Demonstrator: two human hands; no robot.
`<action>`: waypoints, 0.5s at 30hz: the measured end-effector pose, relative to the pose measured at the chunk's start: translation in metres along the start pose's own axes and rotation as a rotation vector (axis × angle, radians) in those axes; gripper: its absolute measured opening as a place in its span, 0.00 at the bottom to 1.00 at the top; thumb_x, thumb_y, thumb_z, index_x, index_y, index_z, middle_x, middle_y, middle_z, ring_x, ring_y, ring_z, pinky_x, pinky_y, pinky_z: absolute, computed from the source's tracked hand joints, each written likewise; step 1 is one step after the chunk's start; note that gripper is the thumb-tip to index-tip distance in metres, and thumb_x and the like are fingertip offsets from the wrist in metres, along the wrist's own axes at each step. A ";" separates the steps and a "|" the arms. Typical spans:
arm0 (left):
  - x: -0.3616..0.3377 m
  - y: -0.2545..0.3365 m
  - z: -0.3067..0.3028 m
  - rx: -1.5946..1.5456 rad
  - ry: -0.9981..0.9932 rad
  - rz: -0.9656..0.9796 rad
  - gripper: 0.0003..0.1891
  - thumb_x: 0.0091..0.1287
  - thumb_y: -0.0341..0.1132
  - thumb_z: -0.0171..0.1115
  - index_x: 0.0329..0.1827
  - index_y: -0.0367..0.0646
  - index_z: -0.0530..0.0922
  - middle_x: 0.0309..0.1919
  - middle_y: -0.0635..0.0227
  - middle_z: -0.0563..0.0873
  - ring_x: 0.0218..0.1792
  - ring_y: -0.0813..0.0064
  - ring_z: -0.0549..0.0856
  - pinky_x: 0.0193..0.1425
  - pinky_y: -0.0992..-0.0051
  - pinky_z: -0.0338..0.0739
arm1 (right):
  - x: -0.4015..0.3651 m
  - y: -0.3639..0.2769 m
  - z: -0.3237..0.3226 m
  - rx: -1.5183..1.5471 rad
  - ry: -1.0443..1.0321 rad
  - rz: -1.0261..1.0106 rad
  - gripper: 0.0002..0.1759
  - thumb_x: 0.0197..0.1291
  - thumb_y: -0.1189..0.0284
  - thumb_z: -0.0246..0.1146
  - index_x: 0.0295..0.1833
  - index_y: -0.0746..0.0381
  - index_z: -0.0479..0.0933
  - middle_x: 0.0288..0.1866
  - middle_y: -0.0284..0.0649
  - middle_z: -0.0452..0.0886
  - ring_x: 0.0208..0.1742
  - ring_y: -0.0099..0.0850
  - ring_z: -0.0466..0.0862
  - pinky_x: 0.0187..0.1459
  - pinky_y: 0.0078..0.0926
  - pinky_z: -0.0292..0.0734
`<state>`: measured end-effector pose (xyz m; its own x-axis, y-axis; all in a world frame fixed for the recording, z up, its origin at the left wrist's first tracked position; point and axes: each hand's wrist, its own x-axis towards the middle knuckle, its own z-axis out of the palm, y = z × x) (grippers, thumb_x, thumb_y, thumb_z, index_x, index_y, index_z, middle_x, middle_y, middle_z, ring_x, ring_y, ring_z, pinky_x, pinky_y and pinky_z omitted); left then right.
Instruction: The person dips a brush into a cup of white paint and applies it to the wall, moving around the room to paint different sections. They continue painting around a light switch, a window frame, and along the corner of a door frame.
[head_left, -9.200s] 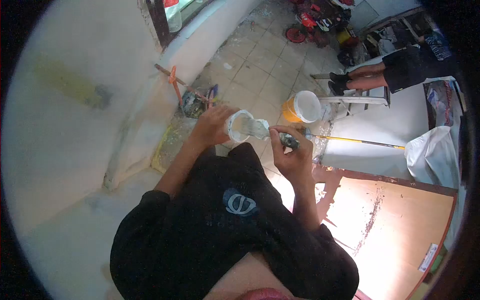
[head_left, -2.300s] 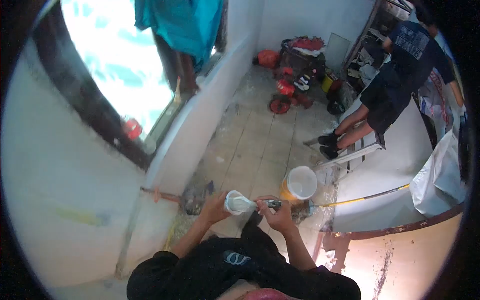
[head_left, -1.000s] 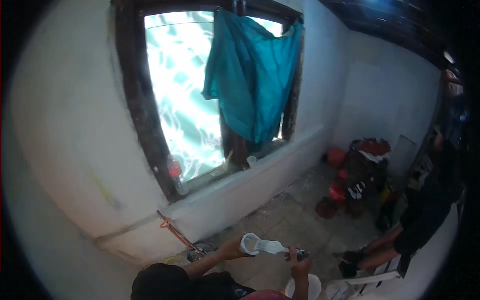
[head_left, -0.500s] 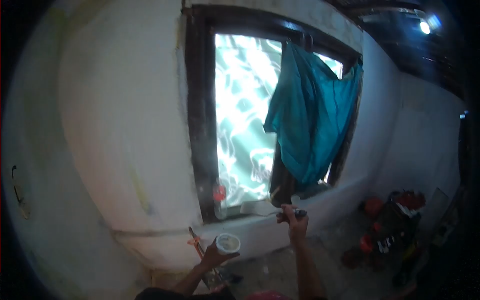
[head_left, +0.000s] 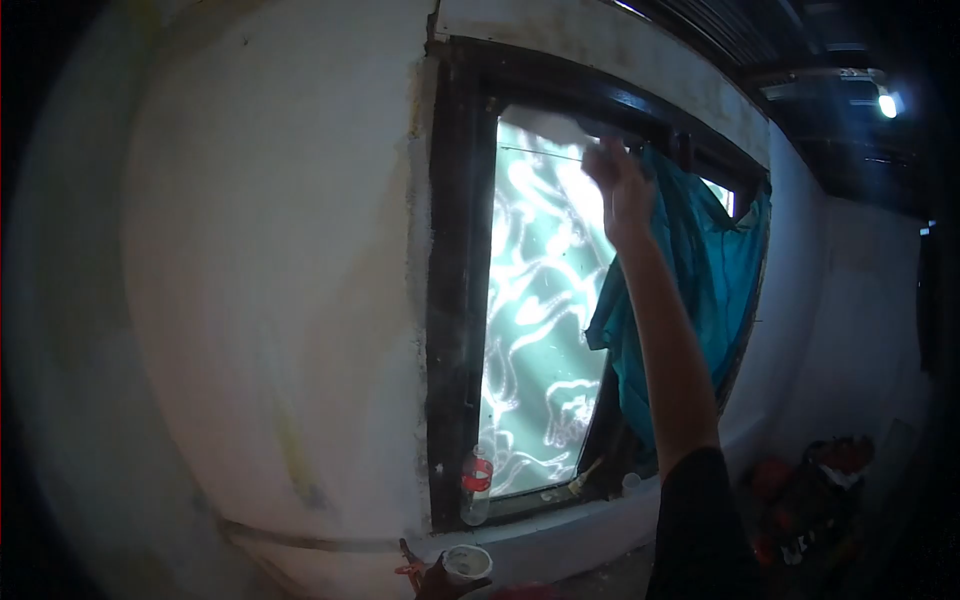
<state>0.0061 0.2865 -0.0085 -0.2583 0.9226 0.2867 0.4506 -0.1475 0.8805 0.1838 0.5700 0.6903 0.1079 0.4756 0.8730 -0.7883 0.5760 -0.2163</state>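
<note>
My right hand (head_left: 620,190) is raised to the top of the window, its fingers closed on the handle of a wide-bladed putty knife (head_left: 550,127). The blade points left, along the upper edge of the bright pane (head_left: 545,300); whether it touches cannot be told. Low in the view, my left hand (head_left: 440,580), partly cut off by the bottom edge, grips a small white tub (head_left: 467,563) with pale stuff inside. A teal cloth (head_left: 715,260) hangs over the window's right part, partly behind my right forearm.
A clear bottle with a red label (head_left: 477,485) stands on the sill at left. The dark window frame (head_left: 455,300) sits in a patchy white wall (head_left: 270,250). Jumbled items (head_left: 810,500) lie at lower right. A lit lamp (head_left: 887,104) hangs under the roof.
My right hand has risen from sill height to the top of the window with the putty knife. The view has tilted up, so the left hand and tub appear lower.
</note>
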 end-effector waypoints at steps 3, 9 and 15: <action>0.008 0.013 -0.011 -0.049 0.029 -0.062 0.49 0.51 0.62 0.89 0.69 0.41 0.78 0.62 0.59 0.89 0.63 0.61 0.89 0.68 0.60 0.84 | 0.058 0.012 0.042 -0.008 0.030 -0.078 0.13 0.73 0.69 0.73 0.52 0.68 0.86 0.43 0.46 0.92 0.40 0.37 0.94 0.48 0.37 0.94; 0.033 0.022 -0.028 -0.077 0.091 -0.133 0.49 0.51 0.61 0.89 0.70 0.41 0.78 0.61 0.59 0.89 0.63 0.61 0.89 0.68 0.60 0.84 | 0.137 0.032 0.124 0.023 0.022 -0.098 0.18 0.76 0.65 0.70 0.59 0.70 0.84 0.49 0.52 0.92 0.51 0.42 0.94 0.59 0.40 0.93; 0.059 0.027 -0.031 -0.080 0.169 -0.194 0.48 0.51 0.59 0.89 0.70 0.40 0.78 0.61 0.59 0.89 0.62 0.62 0.89 0.68 0.61 0.84 | 0.197 0.079 0.182 0.134 -0.073 -0.180 0.12 0.78 0.68 0.69 0.47 0.68 0.88 0.36 0.44 0.92 0.36 0.30 0.92 0.36 0.29 0.85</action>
<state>-0.0233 0.3259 0.0438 -0.4753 0.8646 0.1631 0.3118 -0.0078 0.9501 0.0322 0.5883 0.9249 0.2135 0.3212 0.9226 -0.8341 0.5515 0.0010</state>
